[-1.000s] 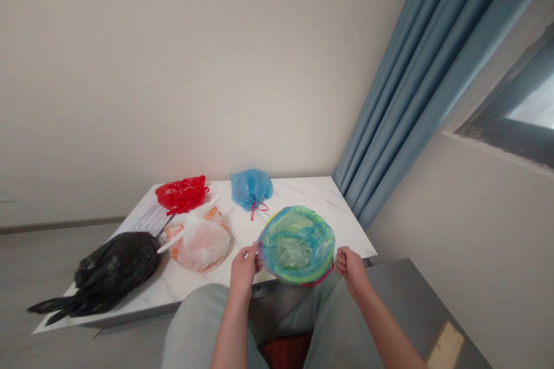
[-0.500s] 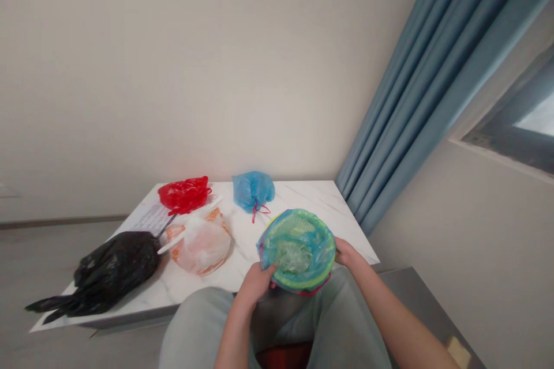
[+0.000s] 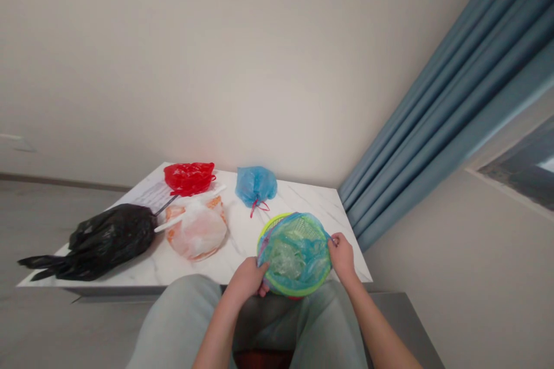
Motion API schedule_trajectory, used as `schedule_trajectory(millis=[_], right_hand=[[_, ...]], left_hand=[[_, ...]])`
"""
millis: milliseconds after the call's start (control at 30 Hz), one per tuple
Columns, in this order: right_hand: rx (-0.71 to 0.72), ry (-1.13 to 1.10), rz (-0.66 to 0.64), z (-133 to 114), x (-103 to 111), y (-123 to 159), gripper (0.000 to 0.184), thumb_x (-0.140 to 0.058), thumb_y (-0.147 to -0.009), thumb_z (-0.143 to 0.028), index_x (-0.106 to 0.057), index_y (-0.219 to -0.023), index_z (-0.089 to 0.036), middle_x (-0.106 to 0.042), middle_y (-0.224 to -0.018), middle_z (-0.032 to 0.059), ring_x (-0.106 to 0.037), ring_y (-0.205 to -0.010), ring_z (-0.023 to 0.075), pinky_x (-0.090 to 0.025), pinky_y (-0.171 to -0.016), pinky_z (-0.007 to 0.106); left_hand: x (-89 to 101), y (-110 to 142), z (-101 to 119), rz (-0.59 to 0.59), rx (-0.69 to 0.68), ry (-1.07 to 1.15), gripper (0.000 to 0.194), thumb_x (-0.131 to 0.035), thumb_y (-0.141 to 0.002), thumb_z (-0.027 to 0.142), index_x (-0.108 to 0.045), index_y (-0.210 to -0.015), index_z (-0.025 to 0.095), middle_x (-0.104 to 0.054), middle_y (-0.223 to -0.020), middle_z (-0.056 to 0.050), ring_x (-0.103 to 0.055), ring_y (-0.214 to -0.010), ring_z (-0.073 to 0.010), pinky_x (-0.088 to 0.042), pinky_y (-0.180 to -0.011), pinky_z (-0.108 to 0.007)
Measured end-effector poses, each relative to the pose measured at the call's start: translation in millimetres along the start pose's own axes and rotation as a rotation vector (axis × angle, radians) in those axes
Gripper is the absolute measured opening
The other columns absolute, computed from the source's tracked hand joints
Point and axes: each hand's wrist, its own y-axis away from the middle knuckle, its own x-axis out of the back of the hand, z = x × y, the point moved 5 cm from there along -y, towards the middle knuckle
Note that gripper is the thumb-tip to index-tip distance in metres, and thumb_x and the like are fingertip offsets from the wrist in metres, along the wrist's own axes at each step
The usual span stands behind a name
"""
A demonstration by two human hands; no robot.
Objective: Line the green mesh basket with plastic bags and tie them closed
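A round yellow-green plastic basket (image 3: 269, 225) rests at the table's near edge, partly over my knees. Inside it lies a thin blue plastic bag (image 3: 309, 245), its edge spread over part of the rim; crumpled clear plastic shows at the bottom. At the left side my left hand (image 3: 250, 278) grips the bag's edge by the rim, thumb on top. My right hand (image 3: 341, 253) pinches the bag's edge at the right side. The far left part of the rim is bare of the bag. A bit of red shows beneath the basket.
On the white marble-patterned table (image 3: 298, 196) sit a tied blue bag (image 3: 256, 185), a red bag (image 3: 189, 179), a white-and-orange bag (image 3: 198, 229) and a knotted black bag (image 3: 113, 241). A printed sheet (image 3: 147, 195) lies behind. Blue curtains (image 3: 415, 104) hang at the right.
My right hand has come up from the basket's side, pulling the bag's edge off the far rim, where yellow-green mesh now shows. The view has tilted and shifted slightly.
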Motion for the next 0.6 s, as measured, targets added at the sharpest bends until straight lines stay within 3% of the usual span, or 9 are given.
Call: schedule_trajectory(millis=[133,267,433,600], right_hand=[[0.153,0.052,-0.129,-28.9,-10.8,17.8,0.016,-0.060,-0.074,-0.030,-0.060,-0.089,-0.024,-0.053,-0.059,-0.0043,-0.048,-0.056,0.0168,-0.029,-0.058,0.027],[0.080,-0.162,-0.289,-36.8,-31.0,41.1,0.028,-0.065,-0.074,-0.035,-0.056,-0.098,-0.024,-0.057,-0.067,-0.0050,-0.047,-0.051,0.0133,-0.034,-0.055,0.025],[-0.045,-0.429,-0.510,-41.5,-47.9,75.0,0.043,-0.071,-0.072,-0.040,-0.051,-0.106,-0.023,-0.064,-0.081,-0.0012,-0.058,-0.058,0.0136,-0.043,-0.057,0.025],[-0.062,-0.421,-0.660,-46.0,-43.3,99.4,0.038,-0.070,-0.075,-0.040,-0.055,-0.105,-0.022,-0.059,-0.066,-0.0047,-0.058,-0.060,0.0142,-0.044,-0.059,0.026]], left_hand=[[-0.8,0.4,0.9,0.045,0.027,0.045,0.025,-0.072,-0.070,0.040,-0.056,-0.067,0.022,-0.061,-0.044,-0.008,-0.057,-0.036,-0.0264,-0.039,-0.040,-0.032],[14.9,-5.0,4.5,0.245,-0.019,0.186,0.032,-0.075,-0.067,0.034,-0.055,-0.088,0.021,-0.060,-0.044,-0.001,-0.058,-0.038,-0.0235,-0.042,-0.044,-0.030],[30.3,-4.3,18.3,0.408,-0.316,0.533,0.052,-0.074,-0.071,0.046,-0.052,-0.110,0.017,-0.070,-0.063,-0.004,-0.069,-0.059,-0.0213,-0.054,-0.067,-0.035],[29.6,4.1,26.3,0.451,-0.451,0.672,0.062,-0.071,-0.078,0.045,-0.046,-0.128,0.018,-0.073,-0.099,-0.011,-0.070,-0.092,-0.0211,-0.052,-0.089,-0.038]])
